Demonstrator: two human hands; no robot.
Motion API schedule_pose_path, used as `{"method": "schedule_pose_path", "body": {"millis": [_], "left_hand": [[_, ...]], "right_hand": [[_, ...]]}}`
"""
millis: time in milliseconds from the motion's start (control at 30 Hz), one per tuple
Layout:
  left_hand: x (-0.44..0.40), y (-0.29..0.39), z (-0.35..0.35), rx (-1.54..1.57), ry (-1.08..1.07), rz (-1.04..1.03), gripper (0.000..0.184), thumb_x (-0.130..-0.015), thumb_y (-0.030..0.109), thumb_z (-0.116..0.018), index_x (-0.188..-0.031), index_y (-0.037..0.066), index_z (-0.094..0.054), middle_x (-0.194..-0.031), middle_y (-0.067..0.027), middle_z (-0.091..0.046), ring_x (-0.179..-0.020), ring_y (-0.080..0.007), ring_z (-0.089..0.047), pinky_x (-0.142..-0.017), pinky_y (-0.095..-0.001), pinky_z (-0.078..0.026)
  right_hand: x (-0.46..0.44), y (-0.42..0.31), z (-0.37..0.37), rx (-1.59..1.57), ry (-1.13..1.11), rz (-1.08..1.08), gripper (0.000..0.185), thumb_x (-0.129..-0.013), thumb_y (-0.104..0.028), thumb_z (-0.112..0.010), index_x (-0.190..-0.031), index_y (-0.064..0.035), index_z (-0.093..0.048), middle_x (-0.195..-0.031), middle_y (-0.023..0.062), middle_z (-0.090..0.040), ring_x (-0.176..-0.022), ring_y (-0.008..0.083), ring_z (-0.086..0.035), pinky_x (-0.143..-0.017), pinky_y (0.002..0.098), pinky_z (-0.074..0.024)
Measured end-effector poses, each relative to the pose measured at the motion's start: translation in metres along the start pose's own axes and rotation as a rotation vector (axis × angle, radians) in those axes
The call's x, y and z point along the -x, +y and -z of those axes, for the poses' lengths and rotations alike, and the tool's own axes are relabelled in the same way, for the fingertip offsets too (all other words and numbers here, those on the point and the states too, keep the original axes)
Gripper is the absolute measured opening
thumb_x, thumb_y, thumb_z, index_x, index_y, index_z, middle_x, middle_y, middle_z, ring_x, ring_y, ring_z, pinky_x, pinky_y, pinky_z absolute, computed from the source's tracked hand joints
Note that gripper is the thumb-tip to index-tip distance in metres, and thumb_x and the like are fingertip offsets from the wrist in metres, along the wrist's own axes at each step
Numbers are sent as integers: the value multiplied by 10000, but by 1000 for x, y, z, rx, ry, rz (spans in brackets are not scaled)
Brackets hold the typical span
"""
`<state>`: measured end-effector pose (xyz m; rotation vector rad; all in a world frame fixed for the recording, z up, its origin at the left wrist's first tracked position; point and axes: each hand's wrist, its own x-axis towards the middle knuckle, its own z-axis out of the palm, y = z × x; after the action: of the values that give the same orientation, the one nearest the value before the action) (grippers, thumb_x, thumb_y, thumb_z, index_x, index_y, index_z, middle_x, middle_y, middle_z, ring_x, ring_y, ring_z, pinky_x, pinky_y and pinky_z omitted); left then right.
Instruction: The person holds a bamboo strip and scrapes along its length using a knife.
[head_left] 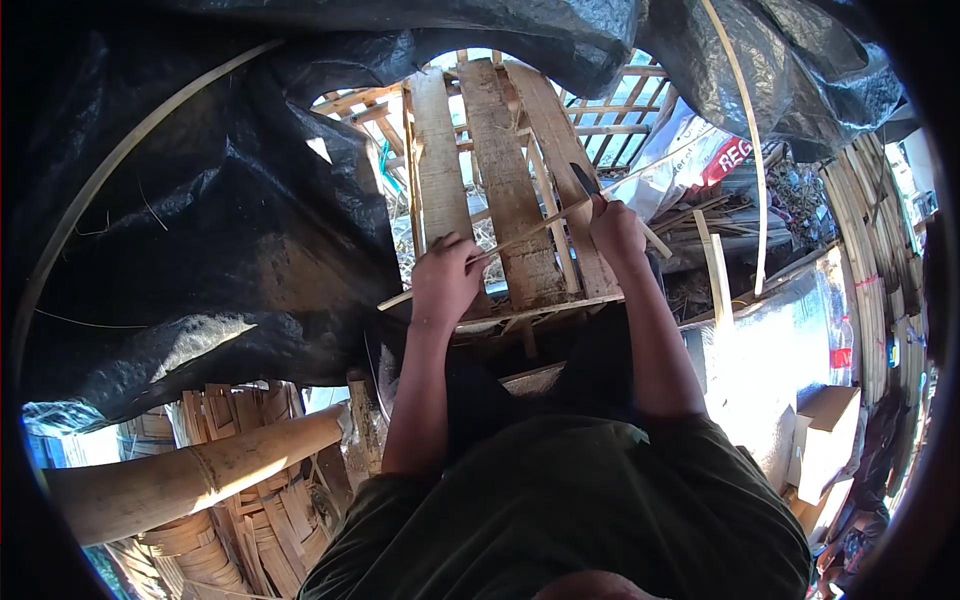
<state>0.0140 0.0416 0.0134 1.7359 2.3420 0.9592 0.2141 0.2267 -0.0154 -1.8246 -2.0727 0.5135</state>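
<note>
A thin bamboo strip (530, 235) runs slantwise across the wooden planks in front of me. My left hand (447, 275) is closed around its lower left part. Farther along, my right hand (617, 232) is closed on a knife, whose dark blade (582, 179) points up and away beside the strip. What looks like the knife's pale handle end (656, 241) sticks out on the right of that hand. Blade and strip appear to cross at my right fingers; whether the edge touches the strip, I cannot tell.
Upright planks (510, 180) stand ahead. Black plastic sheeting (290, 230) hangs at left and overhead. A printed sack (690, 160) and loose sticks lie at right. Also there: a plastic bottle (842, 350), a cardboard box (828, 435), and at lower left a thick bamboo pole (200, 470) over woven strips.
</note>
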Motion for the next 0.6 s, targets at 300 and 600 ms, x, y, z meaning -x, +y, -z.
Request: {"method": "schedule_pose_path", "body": {"millis": [300,600], "left_hand": [[24,-2,8,-134,21,-30,144,-823,254,-720,-819,118,-671,-778,-52,-570,-780,-267,-630,-664,-391,-511],[5,8,-23,-165,-16,-77,145,-820,285,-715,-839,142,-733,-788,-25,-610,-761,-260,-626,-624,-381,-486]], "right_hand": [[-10,19,3,27,-70,55,499,-993,-388,-433,-908,38,-677,-881,284,-673,-873,465,-654,-791,506,-524],[-63,52,17,-101,144,71,383,-971,-315,-476,-889,11,-659,-879,296,-651,-887,468,-631,-753,518,-496]]}}
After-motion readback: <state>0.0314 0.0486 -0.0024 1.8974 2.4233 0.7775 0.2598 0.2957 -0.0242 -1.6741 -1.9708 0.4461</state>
